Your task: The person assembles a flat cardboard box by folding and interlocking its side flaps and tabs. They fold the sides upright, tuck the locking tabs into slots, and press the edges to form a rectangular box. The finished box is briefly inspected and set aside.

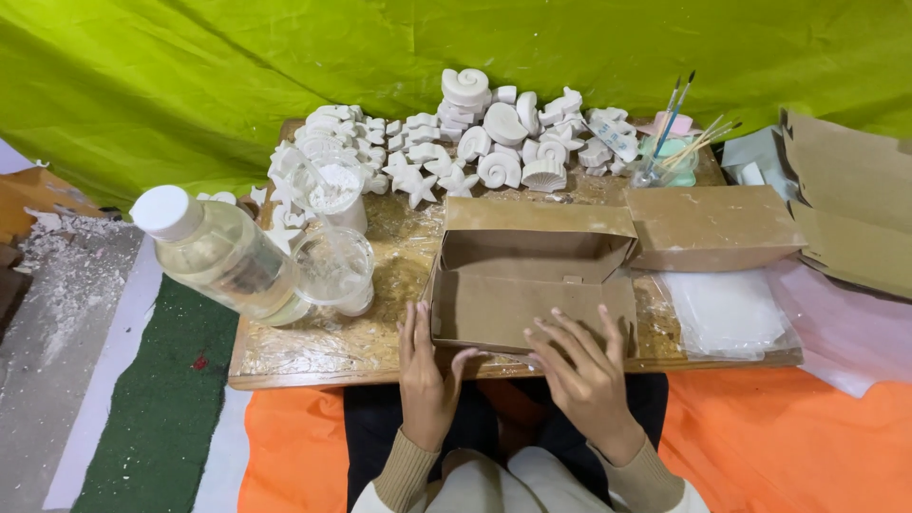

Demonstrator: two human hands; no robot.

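Observation:
An open brown cardboard box (532,275) lies on the low wooden board (313,356), its front wall facing me. My left hand (426,375) rests at the box's near left corner, fingers extended, thumb touching the front wall. My right hand (581,366) is at the near right of the box, fingers spread and touching the front wall. Neither hand grips anything. Behind the box lies a heap of white plaster shells and starfish (475,142).
A clear plastic bottle (223,252) with a white cap and two clear cups (332,271) stand at the left. A second brown box (712,226), a jar of brushes (670,157), plastic sheets (727,309) and cardboard (850,204) are at the right. Green cloth hangs behind.

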